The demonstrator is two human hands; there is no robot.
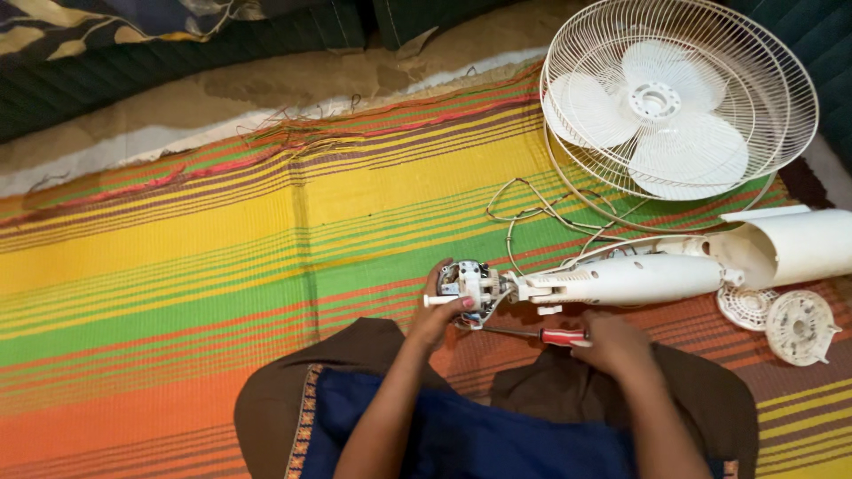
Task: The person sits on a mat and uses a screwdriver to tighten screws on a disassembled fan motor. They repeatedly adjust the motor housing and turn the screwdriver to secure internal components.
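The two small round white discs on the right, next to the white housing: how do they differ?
The left disc lies flat on the mat and looks thin and lacy; the right disc is tilted and looks thicker, with prongs at its rim. The left disc looks smaller than the right disc. The left disc sits closer to the housing. Both are white, round and perforated.

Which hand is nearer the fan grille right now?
Right. The right hand grips the red-handled screwdriver, below the fan body and closer to the grille. The left hand holds the motor, farther to the left.
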